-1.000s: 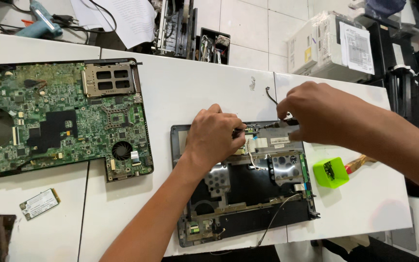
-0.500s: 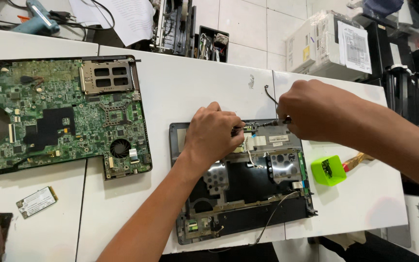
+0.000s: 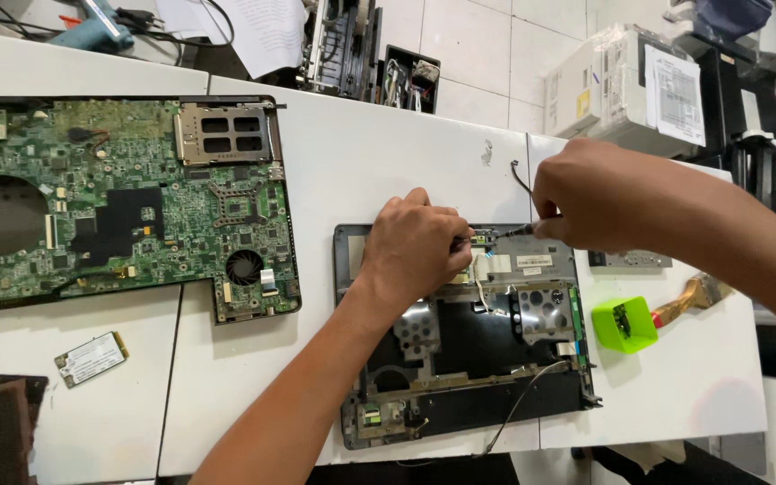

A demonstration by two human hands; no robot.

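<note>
A dark laptop base (image 3: 460, 359), stripped to its metal frame and loose wires, lies on the white table (image 3: 379, 153). My left hand (image 3: 415, 242) rests on its upper edge, fingers curled and pinching a small green board (image 3: 480, 239) there. My right hand (image 3: 599, 193) hovers just right of it, closed around a thin dark screwdriver (image 3: 512, 231). The tool's tip points left at the small board, close to my left fingertips. My hands hide what lies under the fingers.
A large green motherboard (image 3: 136, 207) lies at the left, with a small wireless card (image 3: 92, 357) below it. A bright green box (image 3: 624, 323), a brush (image 3: 689, 299) and a small grey module (image 3: 630, 260) sit right of the base. White boxes (image 3: 621, 85) stand behind.
Both hands stay at the upper edge of the laptop base. My right hand has edged slightly left, toward my left fingers.
</note>
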